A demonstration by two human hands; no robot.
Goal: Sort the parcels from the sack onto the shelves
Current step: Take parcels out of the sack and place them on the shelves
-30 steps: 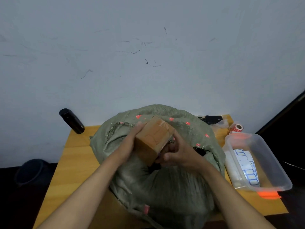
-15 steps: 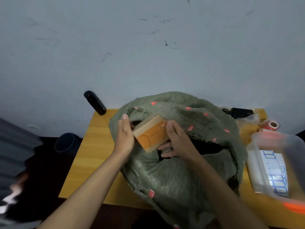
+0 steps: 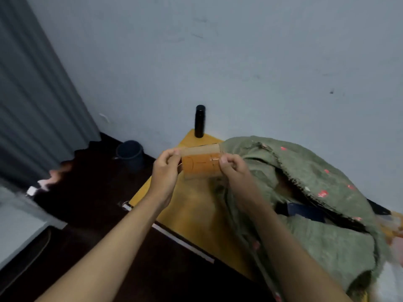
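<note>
While it is held up above the near left part of the wooden table (image 3: pixel 196 214), the small cardboard parcel (image 3: pixel 200 162) sits lengthwise between both hands, its orange-brown face toward the camera and a paler top edge above. The left hand (image 3: pixel 165 168) pinches its left end with curled fingers and thumb; the right hand (image 3: pixel 233 168) pinches the right end the same way. The parcel is clear of the sack (image 3: pixel 305 203), which lies just to the right on the table: a green woven sack with small red marks, its mouth gaping and something dark inside, too dim to name. Behind the parcel a black bottle (image 3: pixel 199 120) stands upright at the table's far corner against the pale wall (image 3: pixel 239 62). On the dark floor to the left stands a dark blue bucket (image 3: pixel 130 153), and a grey curtain (image 3: pixel 32 94) hangs at the far left.
</note>
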